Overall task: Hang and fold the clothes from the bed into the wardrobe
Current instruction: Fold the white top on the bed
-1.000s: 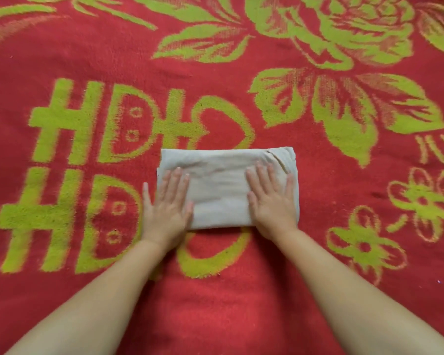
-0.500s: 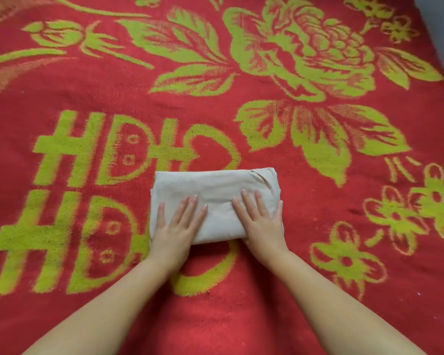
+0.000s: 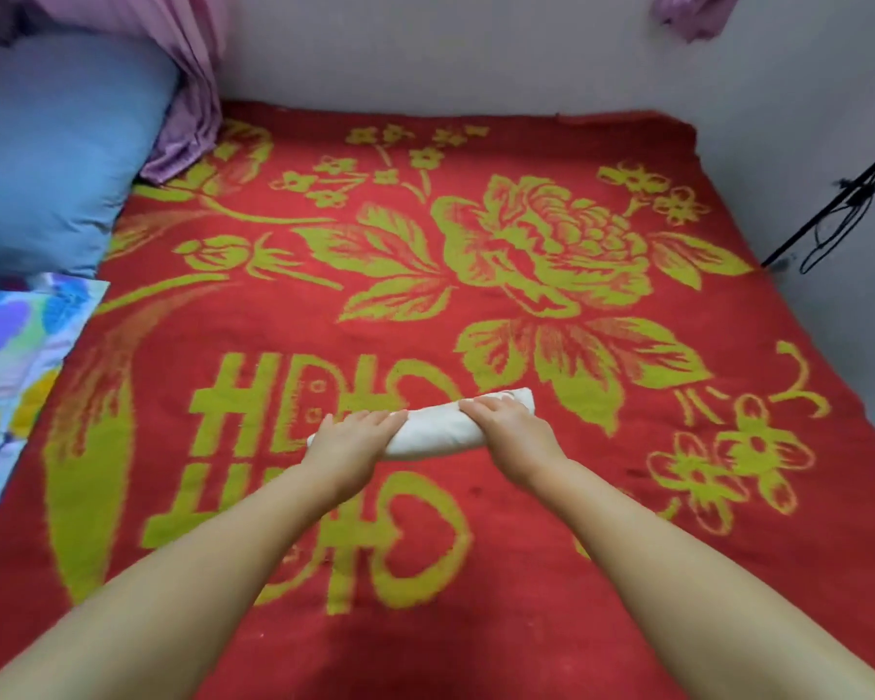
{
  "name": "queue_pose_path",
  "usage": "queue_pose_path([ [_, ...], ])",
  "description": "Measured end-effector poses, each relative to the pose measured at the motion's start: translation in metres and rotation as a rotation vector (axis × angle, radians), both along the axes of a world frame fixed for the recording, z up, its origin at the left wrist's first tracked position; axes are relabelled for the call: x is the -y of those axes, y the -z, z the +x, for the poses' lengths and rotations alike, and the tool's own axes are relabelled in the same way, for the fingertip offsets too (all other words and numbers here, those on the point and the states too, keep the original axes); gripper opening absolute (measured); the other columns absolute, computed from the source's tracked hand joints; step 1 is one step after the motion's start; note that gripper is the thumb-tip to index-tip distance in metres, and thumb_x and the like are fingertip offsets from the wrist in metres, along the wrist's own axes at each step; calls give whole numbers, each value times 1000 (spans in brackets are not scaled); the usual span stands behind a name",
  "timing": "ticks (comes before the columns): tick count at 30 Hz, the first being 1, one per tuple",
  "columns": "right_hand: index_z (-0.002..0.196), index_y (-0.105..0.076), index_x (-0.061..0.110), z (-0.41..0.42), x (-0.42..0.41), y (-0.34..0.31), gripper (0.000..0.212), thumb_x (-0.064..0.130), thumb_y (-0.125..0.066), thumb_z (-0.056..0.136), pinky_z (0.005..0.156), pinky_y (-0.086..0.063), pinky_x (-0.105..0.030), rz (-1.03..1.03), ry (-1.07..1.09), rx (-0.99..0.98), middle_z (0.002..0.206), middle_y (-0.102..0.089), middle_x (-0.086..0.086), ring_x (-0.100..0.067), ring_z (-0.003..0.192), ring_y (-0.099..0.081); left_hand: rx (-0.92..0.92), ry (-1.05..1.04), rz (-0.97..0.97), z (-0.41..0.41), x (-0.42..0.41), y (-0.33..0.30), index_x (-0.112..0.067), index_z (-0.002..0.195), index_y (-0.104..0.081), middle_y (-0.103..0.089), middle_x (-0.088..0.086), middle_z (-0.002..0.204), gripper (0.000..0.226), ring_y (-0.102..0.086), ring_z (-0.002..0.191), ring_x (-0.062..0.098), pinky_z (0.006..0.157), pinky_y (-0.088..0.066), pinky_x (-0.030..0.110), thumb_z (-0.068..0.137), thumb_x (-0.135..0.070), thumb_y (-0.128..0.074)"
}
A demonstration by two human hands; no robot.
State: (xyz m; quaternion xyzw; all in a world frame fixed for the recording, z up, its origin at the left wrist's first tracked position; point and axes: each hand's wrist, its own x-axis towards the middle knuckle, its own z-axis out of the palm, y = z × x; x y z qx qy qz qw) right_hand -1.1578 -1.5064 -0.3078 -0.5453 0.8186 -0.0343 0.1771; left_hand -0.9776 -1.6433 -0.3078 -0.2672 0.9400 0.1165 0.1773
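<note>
A person's two bare forearms reached out over a bed spread with a plush red blanket (image 3: 476,623), its nap woven with yellow-green peonies, leaves and blocky characters. Near the middle of the blanket lay a cream-white folded garment (image 3: 443,430), a soft, flattened bundle with rounded ends, its long side running left to right and tilted slightly up toward the right. The left hand (image 3: 352,439) rested on the bundle's left end and the right hand (image 3: 508,421) on its right end; both hands lay palm-down, fingers extended together along the top of the cloth and bent over its far edge, and whether they gripped or merely pressed it could not be told. A small gathered crease showed at the garment's far right tip. At the far left corner sat a smooth blue pillow (image 3: 56,144), with pleated lilac fabric (image 3: 183,93) hanging beside it. A glossy, multicoloured floral cloth (image 3: 11,366) lay at the left edge. A thin black rod with looped cord (image 3: 844,204) leaned against the pale grey wall on the right.
</note>
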Motion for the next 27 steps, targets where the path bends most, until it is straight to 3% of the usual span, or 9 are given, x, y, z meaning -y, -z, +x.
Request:
queue_pose_path([
  [7,143,-40,28,21,3,-127,63,-3,-43,89,93,-45,-36,-84,-55,-74,143,-46,1,-25,129,-41,-40,37,-151,29,2,-128,-29,150,-18,-36,-2,150,72,-40,131,25,100,-37,49,88,0,-41],
  [11,138,-46,27,43,14,-176,60,-4,-46,87,80,-48,-36,-150,-160,-75,132,-54,-2,-28,118,-52,-55,-95,-221,64,-8,-182,-29,149,-21,-40,-1,146,71,-42,129,26,103,-34,51,88,1,-40],
  [16,132,-50,23,75,19,-206,50,-1,-46,88,82,-52,-45,-142,-396,-102,123,-59,-5,-29,111,-57,-62,-288,-282,113,-47,-207,-29,148,-24,-44,0,141,68,-47,124,26,97,-41,47,88,0,-41],
  [20,137,-46,28,110,15,-220,51,4,-47,91,83,-52,-42,-116,-590,-150,127,-56,-2,-26,113,-57,-47,-475,-235,157,-95,-216,-28,143,-32,-49,2,137,60,-49,122,27,93,-44,46,89,-5,-47],
  [23,137,-46,27,163,9,-227,52,5,-48,90,88,-50,-42,-81,-799,-127,127,-57,-2,-26,115,-57,-19,-638,-215,211,-140,-224,-27,136,-38,-51,2,132,54,-50,120,28,89,-44,45,88,-5,-45],
  [27,139,-45,28,255,-2,-241,58,3,-49,87,89,-49,-38,-61,-1034,-68,129,-56,-2,-25,118,-56,10,-852,-215,300,-201,-238,-23,140,-35,-46,3,139,59,-45,126,27,96,-42,45,86,1,-42],
])
